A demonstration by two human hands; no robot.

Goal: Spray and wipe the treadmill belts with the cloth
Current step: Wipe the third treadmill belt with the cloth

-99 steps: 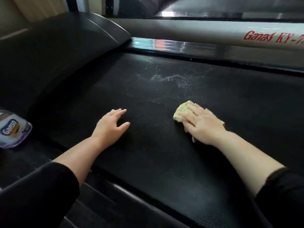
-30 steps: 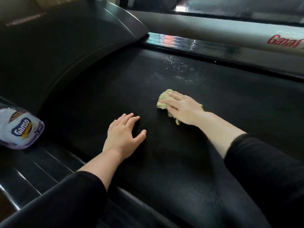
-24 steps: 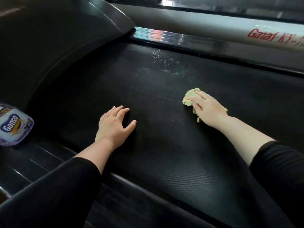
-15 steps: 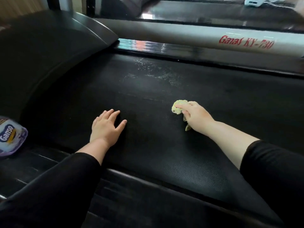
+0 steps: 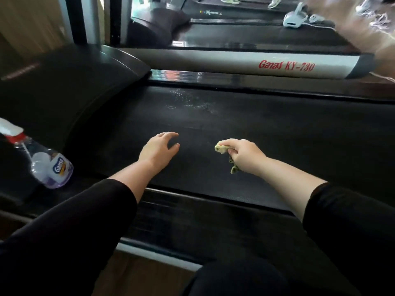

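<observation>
The right hand (image 5: 245, 155) has its fingers curled round the bunched yellow-green cloth (image 5: 222, 148), one end poking out past the thumb and a tail hanging below the fist. The wad sits at or just above the treadmill belt (image 5: 288, 142); whether it touches I cannot tell. A grip this tight looks suited to regathering the cloth rather than to flat wiping.

The left hand (image 5: 158, 149) is palm down over the belt's middle, fingers loosely bent and slightly parted, holding nothing. It is probably bracing the lean forward.

Toward the belt's far edge lies a patch of spray droplets (image 5: 190, 101), not yet wiped, so that looks like the next stretch to cover.

Off the belt's near edge, to the left, a clear spray bottle (image 5: 49, 165) lies tilted on the side rail (image 5: 192, 208), within reach for respraying. The black motor cover (image 5: 64, 86) rises at the belt's left end. Past the belt's far edge run a silver rail lettered "Ganas KY-730" (image 5: 286, 66) and a neighbouring treadmill (image 5: 256, 35) carrying a white object (image 5: 296, 17). Nothing lies between the cloth and the droplets.
</observation>
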